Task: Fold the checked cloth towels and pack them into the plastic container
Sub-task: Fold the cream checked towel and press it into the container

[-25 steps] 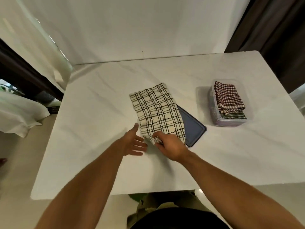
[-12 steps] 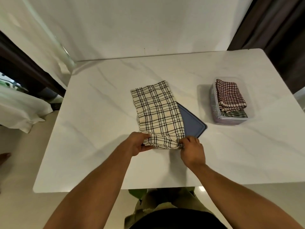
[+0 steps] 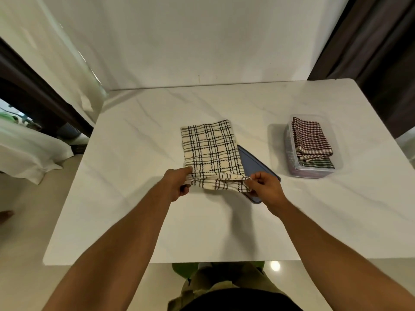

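Note:
A cream towel with black checks [image 3: 211,149] lies folded into a long strip in the middle of the white table [image 3: 134,209]. My left hand [image 3: 177,184] pinches its near left corner and my right hand [image 3: 266,188] pinches its near right corner. The near edge is lifted off the table and curls over. At the right stands the clear plastic container [image 3: 289,153], holding a folded red checked towel [image 3: 311,140] on top of a green striped one [image 3: 318,164].
A blue lid [image 3: 252,164] lies flat on the table, partly under the cream towel's right side and under my right hand. A white wall runs behind the table. Dark curtains hang at the right and left.
Both hands took hold of the towel's near corners, the right one shifting from the middle to the right corner. The near edge has since risen off the table.

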